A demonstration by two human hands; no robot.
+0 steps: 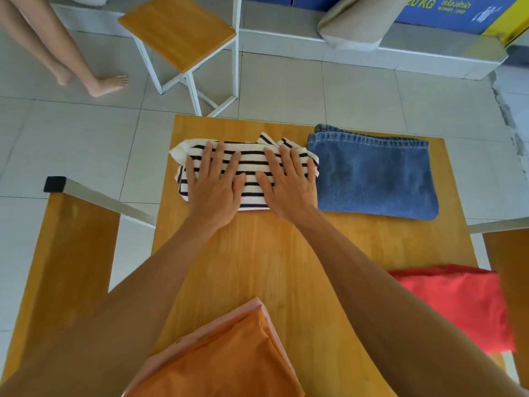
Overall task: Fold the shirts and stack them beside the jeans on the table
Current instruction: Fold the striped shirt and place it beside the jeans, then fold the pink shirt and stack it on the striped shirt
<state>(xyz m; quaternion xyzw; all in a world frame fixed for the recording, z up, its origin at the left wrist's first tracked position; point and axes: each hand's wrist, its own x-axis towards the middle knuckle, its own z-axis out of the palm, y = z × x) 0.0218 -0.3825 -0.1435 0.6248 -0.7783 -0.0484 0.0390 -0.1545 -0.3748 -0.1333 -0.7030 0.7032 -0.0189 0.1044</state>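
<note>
A folded black-and-white striped shirt (pixel 252 164) lies at the far left of the wooden table (pixel 274 253), touching the folded blue jeans (pixel 375 179) on its right. My left hand (pixel 213 184) and my right hand (pixel 289 181) press flat on the striped shirt, fingers spread, holding nothing. A red shirt (pixel 458 305) lies loose at the table's right edge. An orange garment (pixel 223 359) lies at the near edge, between my forearms.
Wooden chairs stand on both sides of the table: one at the left (pixel 65 253), one at the right (pixel 509 253). A wooden stool with a white frame (pixel 183 32) stands beyond the table. A person's bare legs (pixel 71 61) are at the far left on the tiled floor.
</note>
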